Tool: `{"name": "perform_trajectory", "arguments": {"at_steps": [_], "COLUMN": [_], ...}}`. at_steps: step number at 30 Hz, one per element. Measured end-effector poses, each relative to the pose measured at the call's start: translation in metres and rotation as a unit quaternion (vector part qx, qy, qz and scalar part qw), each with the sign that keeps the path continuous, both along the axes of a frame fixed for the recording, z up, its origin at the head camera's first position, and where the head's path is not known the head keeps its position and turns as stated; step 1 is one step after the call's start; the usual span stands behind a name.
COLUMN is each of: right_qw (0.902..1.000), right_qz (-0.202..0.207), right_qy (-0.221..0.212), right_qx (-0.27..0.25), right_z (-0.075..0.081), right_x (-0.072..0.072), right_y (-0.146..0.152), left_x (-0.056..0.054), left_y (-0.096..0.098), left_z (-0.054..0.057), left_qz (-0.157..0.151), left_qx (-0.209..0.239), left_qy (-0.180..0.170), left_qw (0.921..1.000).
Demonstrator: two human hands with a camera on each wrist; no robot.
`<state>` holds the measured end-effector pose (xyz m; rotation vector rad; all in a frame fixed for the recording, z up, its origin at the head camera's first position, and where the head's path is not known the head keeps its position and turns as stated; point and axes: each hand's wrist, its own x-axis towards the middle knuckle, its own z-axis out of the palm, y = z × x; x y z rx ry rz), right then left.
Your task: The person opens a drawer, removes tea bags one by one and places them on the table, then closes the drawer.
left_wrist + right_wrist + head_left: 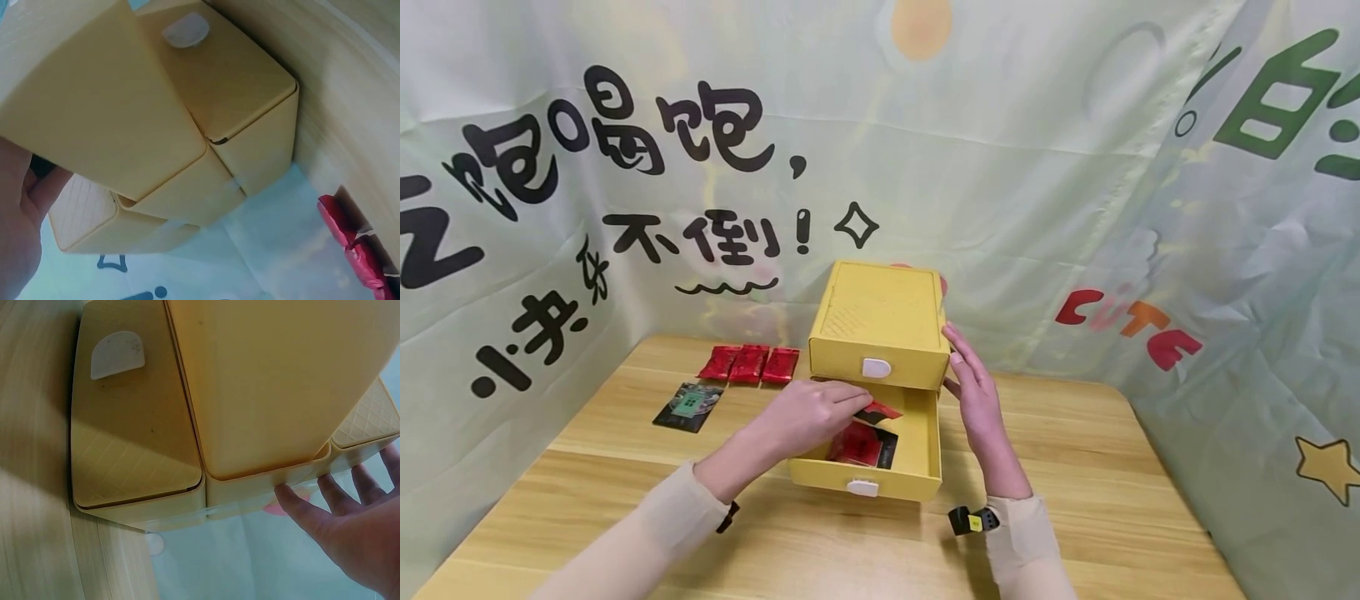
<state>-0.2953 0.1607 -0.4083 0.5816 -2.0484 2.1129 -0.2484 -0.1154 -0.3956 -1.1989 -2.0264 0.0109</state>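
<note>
A yellow drawer cabinet [887, 304] stands on the table, its middle drawer [820, 477] pulled out. My left hand [805, 414] reaches over that drawer's left side and pinches a black and red packet [883, 408] at the fingertips. Below it, another red and black packet [859, 444] lies on the drawer floor. In the left wrist view the drawer wall hides most of the left fingers. My right hand [981, 400] is at the cabinet's right side, its extended fingers [300, 509] at the edge in the right wrist view.
Three red packets [748, 364] lie in a row left of the cabinet. Nearer me is a black packet with a green label [688, 407]. A printed cloth [1022, 208] hangs close behind the wooden table [1075, 467]. The cabinet's bottom drawer [131, 431] is closed.
</note>
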Motion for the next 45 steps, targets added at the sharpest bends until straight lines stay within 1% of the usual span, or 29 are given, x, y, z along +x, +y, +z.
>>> {"name": "perform_trajectory", "arguments": {"at_steps": [5, 11, 18, 20, 24, 28, 33, 40, 44, 45], "right_qw": [1.0, 0.9999, 0.9999, 0.9999, 0.9999, 0.9999, 0.9999, 0.9999, 0.9998, 0.9999], "right_qz": [-0.001, -0.005, -0.005, -0.005, -0.004, -0.003, -0.003, -0.004, -0.003, -0.003], "right_qy": [0.001, 0.0, 0.0, 0.0, -0.002, -0.002, 0.0, 0.0, 0.001, 0.0], "right_qx": [0.005, 0.013, 0.016, 0.016, 0.015, 0.013, 0.013, 0.015, 0.017, 0.017], "right_z": [0.0, 0.001, 0.001, 0.001, 0.001, 0.001, 0.001, 0.0, 0.001, 0.001], "right_x": [0.0, 0.002, 0.002, 0.002, 0.001, 0.001, 0.001, 0.001, 0.002, 0.002], "right_y": [0.0, 0.001, 0.001, 0.001, 0.001, 0.001, 0.001, 0.001, 0.002, 0.002], "left_x": [0.006, 0.014, 0.022, 0.025, 0.029, 0.032, 0.036, 0.033, 0.032, 0.032], "left_y": [-0.007, -0.015, -0.025, -0.026, -0.029, -0.033, -0.041, -0.055, -0.064, -0.067], "left_z": [-0.001, -0.002, -0.006, -0.006, -0.006, -0.006, -0.006, -0.008, -0.005, -0.005], "left_qz": [-0.01, -0.026, -0.026, -0.027, -0.032, -0.032, -0.031, -0.026, -0.022, -0.016], "left_qx": [0.036, 0.091, 0.14, 0.154, 0.189, 0.221, 0.248, 0.273, 0.29, 0.293], "left_qy": [0.016, 0.007, -0.004, 0.001, 0.026, 0.063, 0.093, 0.137, 0.147, 0.148], "left_qw": [0.9992, 0.9955, 0.9897, 0.9877, 0.9812, 0.9728, 0.9638, 0.9518, 0.9453, 0.9445]}}
